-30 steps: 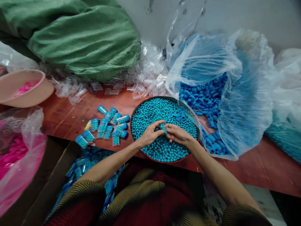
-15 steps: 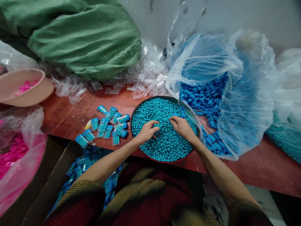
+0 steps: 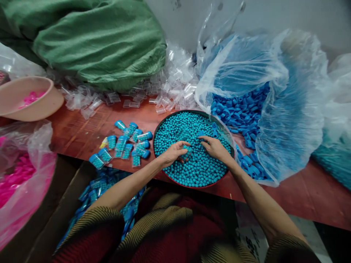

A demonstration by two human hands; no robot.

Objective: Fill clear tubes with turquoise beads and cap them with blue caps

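A round tray (image 3: pixel 155 140) with a dark rim holds many turquoise beads (image 3: pixel 192 173). Above the beads, my left hand (image 3: pixel 175 152) has its fingers curled around a small clear container (image 3: pixel 187 149), which blends with the beads behind it. My right hand (image 3: pixel 215 148) is just to its right over the same tray, fingers reaching inward, thumb a little apart, with nothing plainly held. A blue cap (image 3: pixel 201 133) lies close by its fingertips, and more blue caps (image 3: pixel 214 128) rest on the beads near the tray's right side.
Several filled, capped containers (image 3: pixel 120 144) lie left of the tray on the red table (image 3: pixel 79 135). Empty clear containers (image 3: pixel 175 78) are heaped behind. An open plastic bag (image 3: pixel 290 120) of blue caps stands right. At left are a pale basin (image 3: pixel 35 109) and pink pieces in a bag (image 3: pixel 16 175).
My right hand's fingers have opened slightly near the blue cap. My left hand stays over the beads with the clear container. The whole view has shifted slightly.
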